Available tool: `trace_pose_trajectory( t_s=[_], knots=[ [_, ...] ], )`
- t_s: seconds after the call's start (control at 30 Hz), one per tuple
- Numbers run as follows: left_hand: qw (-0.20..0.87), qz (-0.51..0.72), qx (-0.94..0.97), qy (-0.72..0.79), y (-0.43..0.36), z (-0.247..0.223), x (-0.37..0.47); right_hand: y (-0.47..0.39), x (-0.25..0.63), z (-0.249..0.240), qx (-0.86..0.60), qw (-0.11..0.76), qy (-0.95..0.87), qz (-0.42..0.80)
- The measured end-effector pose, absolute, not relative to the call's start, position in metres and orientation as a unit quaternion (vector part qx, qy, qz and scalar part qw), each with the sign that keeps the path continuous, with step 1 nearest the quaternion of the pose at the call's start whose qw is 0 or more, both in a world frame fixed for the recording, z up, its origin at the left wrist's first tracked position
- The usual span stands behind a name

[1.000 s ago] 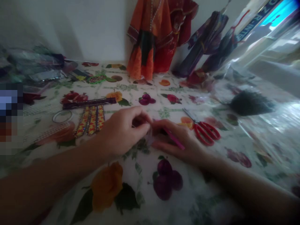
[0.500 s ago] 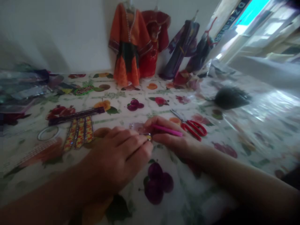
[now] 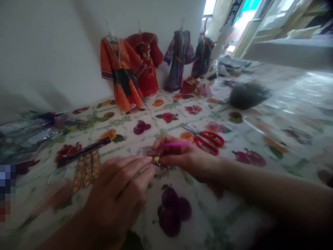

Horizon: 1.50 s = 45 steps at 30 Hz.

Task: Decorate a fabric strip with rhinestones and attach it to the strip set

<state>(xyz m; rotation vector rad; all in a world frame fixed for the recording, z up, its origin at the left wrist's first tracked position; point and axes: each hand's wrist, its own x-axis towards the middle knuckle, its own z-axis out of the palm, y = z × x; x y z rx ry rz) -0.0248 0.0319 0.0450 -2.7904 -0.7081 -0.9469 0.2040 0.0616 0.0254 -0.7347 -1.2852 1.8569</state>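
Grips a pink stick (image 3: 178, 143) in the closed right hand (image 3: 179, 156) and reaches with the gathered fingers of the left hand (image 3: 119, 191) to a small patterned strip (image 3: 155, 159), near the dial's centre and mostly covered by fingertips. Cannot tell any firm pinch by the left hand, with the undersides of its fingers hidden. Has red-handled scissors (image 3: 197, 134) at two o'clock from the right hand, yellow trims (image 3: 87, 170) at ten o'clock from the left, and, farther toward two o'clock, a dark bundle (image 3: 246, 95) too blurred to name.

- Against the white wall (image 3: 52, 52), we see an orange dress (image 3: 121, 73), red dress (image 3: 147, 78), purple robe (image 3: 178, 59) and dark garment (image 3: 203, 55).
- On the fruit-printed surface (image 3: 215, 211), we find plastic bags (image 3: 26, 133) left, a blurred dark bundle (image 3: 246, 95) right.
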Motion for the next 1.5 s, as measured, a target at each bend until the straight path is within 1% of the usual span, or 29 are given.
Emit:
trace_pose_trajectory(
  t_s=[0.07, 0.1, 0.2, 0.3, 0.37, 0.4, 0.47, 0.73, 1.03, 1.27, 1.5],
  knots=[
    [-0.006, -0.341, -0.893, -0.296, 0.029, 0.048, -0.024, 0.061, 0.204, 0.027, -0.294, 0.378, -0.499, 0.722],
    [-0.054, -0.35, -0.87, -0.342, 0.028, 0.049, -0.023, 0.061, 0.203, 0.028, -0.298, 0.377, -0.498, 0.722],
    [-0.246, -0.334, -0.782, -0.466, 0.03, 0.051, -0.019, 0.059, 0.201, 0.03, -0.295, 0.369, -0.509, 0.719],
    [-0.426, -0.298, -0.697, -0.494, 0.035, 0.051, -0.014, 0.058, 0.199, 0.031, -0.281, 0.363, -0.518, 0.722],
    [-0.508, -0.296, -0.649, -0.484, 0.037, 0.05, -0.012, 0.058, 0.199, 0.031, -0.283, 0.356, -0.514, 0.727],
    [-0.532, -0.297, -0.632, -0.479, 0.038, 0.049, -0.012, 0.058, 0.199, 0.031, -0.282, 0.354, -0.515, 0.728],
    [-0.546, -0.295, -0.62, -0.48, 0.039, 0.047, -0.012, 0.058, 0.199, 0.031, -0.283, 0.349, -0.525, 0.723],
    [-0.542, -0.296, -0.615, -0.491, 0.038, 0.047, -0.017, 0.059, 0.2, 0.034, -0.33, 0.348, -0.531, 0.699],
    [-0.55, -0.297, -0.604, -0.495, 0.038, 0.04, -0.019, 0.06, 0.2, 0.03, -0.321, 0.364, -0.524, 0.7],
    [-0.557, -0.276, -0.603, -0.5, 0.038, 0.042, -0.017, 0.06, 0.198, 0.031, -0.332, 0.349, -0.523, 0.703],
    [-0.546, -0.281, -0.604, -0.508, 0.039, 0.042, -0.016, 0.062, 0.199, 0.029, -0.341, 0.369, -0.543, 0.673]
  ],
)
